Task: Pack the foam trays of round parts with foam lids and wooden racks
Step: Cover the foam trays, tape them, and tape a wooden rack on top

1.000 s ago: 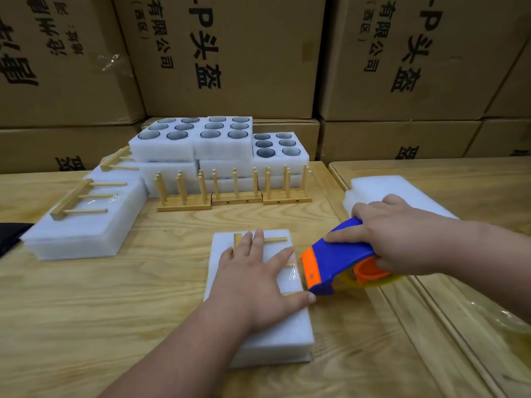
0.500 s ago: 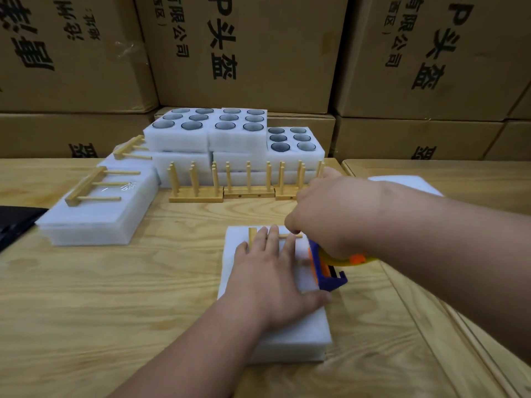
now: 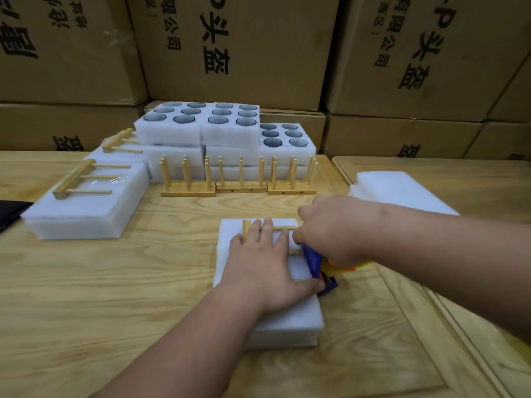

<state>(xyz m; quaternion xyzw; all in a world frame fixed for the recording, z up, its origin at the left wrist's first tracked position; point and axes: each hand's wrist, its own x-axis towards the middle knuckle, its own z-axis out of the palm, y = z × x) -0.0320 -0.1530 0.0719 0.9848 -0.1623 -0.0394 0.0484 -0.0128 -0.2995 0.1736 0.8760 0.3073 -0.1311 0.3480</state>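
On table centre: white foam pack (image 3: 290, 320) (wooden rack (image 3: 246, 229) atop); left hand (image 3: 265, 268) flat, pressing; right hand (image 3: 333, 234) clamped round tape dispenser (image 3: 316, 262).

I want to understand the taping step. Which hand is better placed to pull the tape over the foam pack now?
The right hand: it already grips the tape dispenser at the foam pack. The left hand lies flat, pressing the wooden rack down.

Bare wooden table (image 3: 100, 297) left of the foam pack (image 3: 287, 320); beyond, upright wooden racks (image 3: 238, 179) fronting stacked foam trays (image 3: 227, 133).
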